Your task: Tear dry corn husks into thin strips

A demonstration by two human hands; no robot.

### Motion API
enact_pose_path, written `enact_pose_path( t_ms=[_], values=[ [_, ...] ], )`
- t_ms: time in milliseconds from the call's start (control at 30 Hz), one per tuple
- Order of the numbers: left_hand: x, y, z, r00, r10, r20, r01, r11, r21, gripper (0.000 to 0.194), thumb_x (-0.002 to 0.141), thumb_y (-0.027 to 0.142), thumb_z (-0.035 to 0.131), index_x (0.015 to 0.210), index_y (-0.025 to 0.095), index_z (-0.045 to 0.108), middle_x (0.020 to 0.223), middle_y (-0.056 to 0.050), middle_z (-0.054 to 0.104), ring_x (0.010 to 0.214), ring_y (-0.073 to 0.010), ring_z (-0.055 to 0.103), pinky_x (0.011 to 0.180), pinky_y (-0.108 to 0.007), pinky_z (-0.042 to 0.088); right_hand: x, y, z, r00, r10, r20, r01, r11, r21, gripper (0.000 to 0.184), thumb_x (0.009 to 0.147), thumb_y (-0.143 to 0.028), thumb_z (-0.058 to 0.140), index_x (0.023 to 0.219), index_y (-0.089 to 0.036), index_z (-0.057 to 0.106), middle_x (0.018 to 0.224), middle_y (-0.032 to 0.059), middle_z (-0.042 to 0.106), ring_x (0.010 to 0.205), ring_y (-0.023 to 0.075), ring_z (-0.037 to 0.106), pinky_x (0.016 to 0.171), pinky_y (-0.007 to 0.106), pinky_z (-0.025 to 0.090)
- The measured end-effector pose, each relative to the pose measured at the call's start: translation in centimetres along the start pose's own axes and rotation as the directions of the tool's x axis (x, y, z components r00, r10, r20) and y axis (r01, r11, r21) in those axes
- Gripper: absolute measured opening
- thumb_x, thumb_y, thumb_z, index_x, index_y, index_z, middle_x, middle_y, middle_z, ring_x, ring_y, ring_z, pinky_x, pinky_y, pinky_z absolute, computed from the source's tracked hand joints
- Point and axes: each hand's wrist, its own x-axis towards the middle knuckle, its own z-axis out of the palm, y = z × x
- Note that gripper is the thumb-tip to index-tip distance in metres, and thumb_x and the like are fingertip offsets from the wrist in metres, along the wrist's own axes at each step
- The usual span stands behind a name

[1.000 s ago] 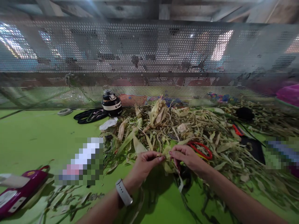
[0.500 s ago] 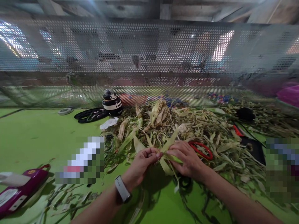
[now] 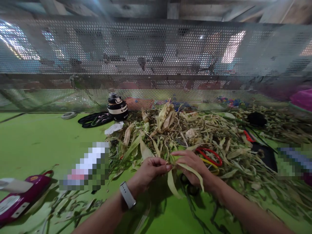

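A pale green leafy stalk with long drooping strips is held low over the green table in front of me. My left hand, wearing a watch with a pale band, is closed, its thumb and index finger pinching the stalk's small end. Against the other side of it, my right hand has its fingers curled round the leaves, the index finger stretched further forward. One strip lies across the right fingers and hangs down. Behind both hands spreads a heap of dry leaves. Scissors with red handles lie beside my right hand.
A black bottle stands at the back, next to a black coiled item. A purple device sits at the left edge. Across the back runs a perforated metal screen. A black pouch is on the right.
The upright leaf strip between my hands has come down and now droops over my right fingers. My right index finger has stretched forward. My left hand keeps its pinch.
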Motion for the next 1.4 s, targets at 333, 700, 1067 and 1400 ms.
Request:
enact_pose_path(
  t_ms=[333, 700, 1067, 1400],
  values=[
    [-0.6, 0.9, 0.5, 0.992, 0.119, 0.049, -0.126, 0.976, 0.179, 0.025, 0.066, 0.031, 0.070, 0.084, 0.015, 0.063, 0.078, -0.002, 0.061, 0.070, -0.0110, 0.052, 0.066, -0.021, 0.042, 0.4, -1.1, 1.0, 0.944, 0.330, -0.001, -0.328, 0.939, 0.106, 0.016, 0.089, -0.026, 0.039, 0.086, -0.018, 0.053, 0.081, 0.0059, 0.061, 0.076, 0.0161, 0.057, 0.070, 0.027, 0.045],
    [-0.6, -0.1, 1.5, 0.997, 0.082, 0.007, -0.082, 0.996, -0.021, 0.030, 0.059, 0.025, 0.075, 0.084, 0.016, 0.060, 0.082, -0.002, 0.064, 0.077, -0.0135, 0.059, 0.072, -0.024, 0.048, -0.2, -1.1, 1.3, 0.961, 0.274, -0.041, -0.274, 0.962, 0.013, 0.012, 0.087, -0.023, 0.042, 0.087, -0.019, 0.053, 0.075, 0.0055, 0.059, 0.065, 0.0153, 0.055, 0.060, 0.025, 0.043],
    [-0.6, 0.1, 0.8, 1.000, -0.016, 0.005, 0.017, 0.992, -0.128, 0.036, 0.060, 0.027, 0.075, 0.090, 0.017, 0.058, 0.078, -0.002, 0.067, 0.064, -0.0116, 0.062, 0.050, -0.018, 0.046, -0.3, -0.3, 0.7, 0.958, 0.274, 0.089, -0.285, 0.948, 0.141, 0.014, 0.088, -0.022, 0.041, 0.088, -0.020, 0.054, 0.076, 0.0027, 0.057, 0.062, 0.0114, 0.051, 0.055, 0.021, 0.040],
    [-0.3, 0.2, 0.0, 0.993, -0.066, 0.101, 0.080, 0.987, -0.136, 0.036, 0.057, 0.028, 0.077, 0.087, 0.017, 0.059, 0.074, -0.001, 0.067, 0.055, -0.0092, 0.060, 0.054, -0.019, 0.046, -0.7, 0.5, 1.3, 0.947, 0.251, 0.202, -0.288, 0.940, 0.181, 0.017, 0.084, -0.033, 0.050, 0.083, -0.021, 0.061, 0.070, 0.0019, 0.059, 0.060, 0.0128, 0.051, 0.053, 0.022, 0.040]
  ],
)
